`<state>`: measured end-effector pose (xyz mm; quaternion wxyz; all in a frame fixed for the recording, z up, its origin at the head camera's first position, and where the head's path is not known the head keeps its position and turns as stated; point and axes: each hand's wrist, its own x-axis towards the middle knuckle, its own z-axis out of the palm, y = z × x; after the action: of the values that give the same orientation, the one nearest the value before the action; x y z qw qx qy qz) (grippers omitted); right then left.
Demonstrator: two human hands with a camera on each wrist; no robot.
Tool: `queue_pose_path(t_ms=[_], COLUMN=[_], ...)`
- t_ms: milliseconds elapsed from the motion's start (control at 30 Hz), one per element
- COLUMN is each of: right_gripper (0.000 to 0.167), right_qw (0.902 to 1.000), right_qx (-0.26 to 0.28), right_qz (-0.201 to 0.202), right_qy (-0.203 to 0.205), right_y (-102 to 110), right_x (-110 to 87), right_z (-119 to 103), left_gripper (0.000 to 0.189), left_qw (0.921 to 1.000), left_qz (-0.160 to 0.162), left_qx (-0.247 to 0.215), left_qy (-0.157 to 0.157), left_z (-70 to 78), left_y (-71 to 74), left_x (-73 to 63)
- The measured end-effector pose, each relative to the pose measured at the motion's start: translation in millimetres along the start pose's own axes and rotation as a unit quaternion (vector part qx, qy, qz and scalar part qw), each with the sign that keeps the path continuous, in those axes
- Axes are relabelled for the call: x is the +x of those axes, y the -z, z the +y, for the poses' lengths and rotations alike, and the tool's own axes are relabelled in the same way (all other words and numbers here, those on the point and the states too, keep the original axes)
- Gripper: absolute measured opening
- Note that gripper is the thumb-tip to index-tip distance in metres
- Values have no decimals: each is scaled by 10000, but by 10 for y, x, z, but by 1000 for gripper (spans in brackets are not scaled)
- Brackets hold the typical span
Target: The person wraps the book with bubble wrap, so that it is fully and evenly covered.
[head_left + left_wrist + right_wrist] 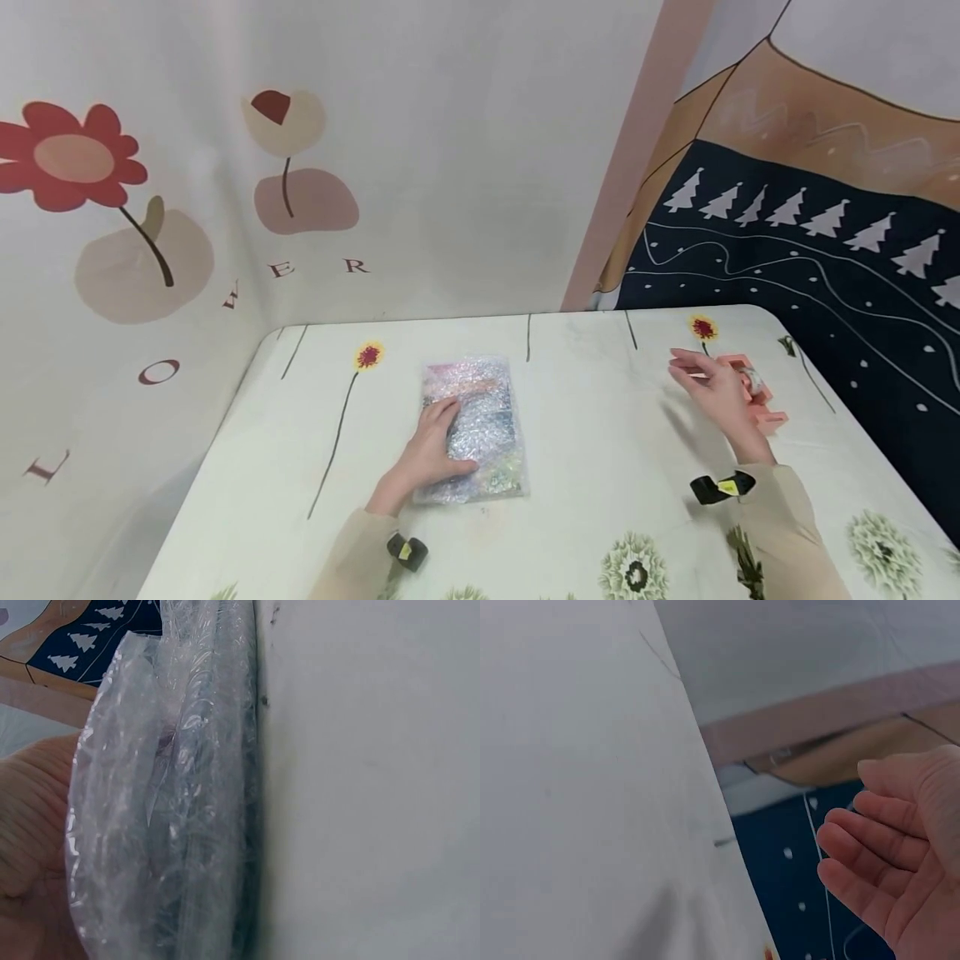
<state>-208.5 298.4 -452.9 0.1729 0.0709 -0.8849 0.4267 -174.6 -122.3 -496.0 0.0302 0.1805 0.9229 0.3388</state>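
Observation:
A flat rectangular package in bubble wrap [483, 425], with colourful print showing through, lies on the table left of centre. My left hand [432, 446] rests on its left side, fingers spread over the top. Close up in the left wrist view, the clear bubble wrap [161, 810] bulges along the package's edge beside the hand. My right hand [712, 387] hovers over the right part of the table, holding nothing; its fingers [870, 844] are loosely bent. Just beyond it is a pink tape dispenser [767, 418] with a whitish roll, partly hidden by the hand.
The table [585, 433] wears a white cloth printed with flowers and stems. A pale curtain [450, 167] with flower prints stands along the back and left. On the right hangs a dark blue cloth [750, 258] with white trees, close to the table edge. Both wrists carry black straps.

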Motion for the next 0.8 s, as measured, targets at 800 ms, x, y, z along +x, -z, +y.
queue_pose_path(t_ms=[800], right_gripper=[44], right_qw=[9490], right_qx=[-1936], right_qz=[1427], right_qy=[-2040], right_y=[726], right_x=[-305], right_z=[1555], left_gripper=[94], left_qw=[10000], left_qz=[32], left_qx=[47], left_qy=[-24], left_z=[-9], left_y=[-9], left_x=[-16])
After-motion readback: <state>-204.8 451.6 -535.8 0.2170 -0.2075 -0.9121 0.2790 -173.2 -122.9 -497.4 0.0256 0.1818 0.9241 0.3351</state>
